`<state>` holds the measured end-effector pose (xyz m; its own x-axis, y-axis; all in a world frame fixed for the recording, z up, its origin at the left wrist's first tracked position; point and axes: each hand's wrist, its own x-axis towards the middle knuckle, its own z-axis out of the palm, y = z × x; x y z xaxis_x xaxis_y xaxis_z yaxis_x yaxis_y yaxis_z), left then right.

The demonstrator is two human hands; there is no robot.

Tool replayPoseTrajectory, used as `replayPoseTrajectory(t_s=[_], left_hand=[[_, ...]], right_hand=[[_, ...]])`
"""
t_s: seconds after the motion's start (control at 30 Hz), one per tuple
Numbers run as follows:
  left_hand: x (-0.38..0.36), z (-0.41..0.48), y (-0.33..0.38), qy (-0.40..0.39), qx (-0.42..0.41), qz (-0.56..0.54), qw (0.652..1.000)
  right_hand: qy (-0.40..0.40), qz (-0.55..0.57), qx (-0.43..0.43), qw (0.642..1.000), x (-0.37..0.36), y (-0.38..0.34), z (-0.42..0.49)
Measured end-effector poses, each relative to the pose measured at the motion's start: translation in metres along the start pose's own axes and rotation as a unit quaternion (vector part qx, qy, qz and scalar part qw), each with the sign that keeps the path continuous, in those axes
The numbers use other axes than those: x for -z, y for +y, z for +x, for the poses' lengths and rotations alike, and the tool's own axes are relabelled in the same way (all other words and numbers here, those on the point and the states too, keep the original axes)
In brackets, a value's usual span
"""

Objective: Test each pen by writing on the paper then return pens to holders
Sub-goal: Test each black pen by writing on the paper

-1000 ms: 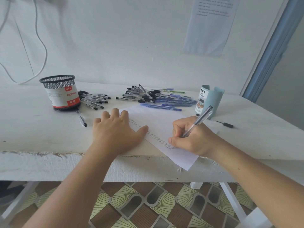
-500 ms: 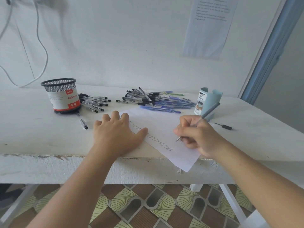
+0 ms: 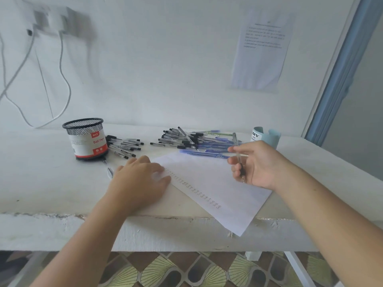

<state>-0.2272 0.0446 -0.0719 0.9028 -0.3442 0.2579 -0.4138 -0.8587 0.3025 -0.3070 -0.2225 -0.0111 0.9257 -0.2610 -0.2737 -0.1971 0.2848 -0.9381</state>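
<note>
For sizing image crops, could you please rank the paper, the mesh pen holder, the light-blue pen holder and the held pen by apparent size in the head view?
1. paper
2. black mesh pen holder
3. light-blue pen holder, partly hidden behind the right hand
4. clear pen, long but very thin

table [image 3: 41, 172]: white painted top, matt and slightly uneven; front edge rough, paint chipped to a darker layer.
paper [image 3: 217, 183]: thin white sheet, matt and smooth.
mesh holder [image 3: 86, 139]: black metal wire mesh with a glossy printed wrap.
blue holder [image 3: 273, 137]: pale blue, smooth and matt, possibly plastic; the view is too soft to be sure.
pens [image 3: 186, 141]: shiny clear plastic barrels, black or blue caps.
held pen [image 3: 241, 170]: clear glossy plastic barrel, dark section low down.
wall [image 3: 165, 69]: matt white paint, smooth.
notice [image 3: 263, 50]: printed paper, slightly rippled.
floor tiles [image 3: 165, 270]: patterned, with a slight sheen.
</note>
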Motion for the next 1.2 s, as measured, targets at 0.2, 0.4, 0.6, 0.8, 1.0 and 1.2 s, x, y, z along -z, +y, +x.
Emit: replayPoseTrajectory(t_s=[0.2,0.4,0.6,0.8,1.0,1.2], left_hand=[[-0.005,0.001,-0.001,0.002,0.000,0.006,1.000],[-0.005,0.000,-0.003,-0.002,-0.008,0.012,1.000],[-0.005,0.000,-0.004,0.006,-0.029,0.029,0.999],[-0.007,0.002,-0.009,0.010,-0.039,0.028,0.999],[-0.010,0.005,-0.016,0.016,-0.034,0.001,0.999],[-0.010,0.007,-0.018,0.013,-0.038,-0.008,0.999]], right_hand=[[0.017,-0.110,0.113,0.987,-0.008,-0.010,0.024],[0.011,-0.244,0.190,0.951,-0.018,-0.008,0.048],[0.102,-0.543,0.304,0.776,-0.043,-0.016,0.093],[0.156,-0.580,0.295,0.744,-0.072,-0.031,0.156],[0.160,-0.620,0.269,0.720,-0.087,-0.024,0.191],[0.165,-0.609,0.271,0.727,-0.085,-0.016,0.195]])
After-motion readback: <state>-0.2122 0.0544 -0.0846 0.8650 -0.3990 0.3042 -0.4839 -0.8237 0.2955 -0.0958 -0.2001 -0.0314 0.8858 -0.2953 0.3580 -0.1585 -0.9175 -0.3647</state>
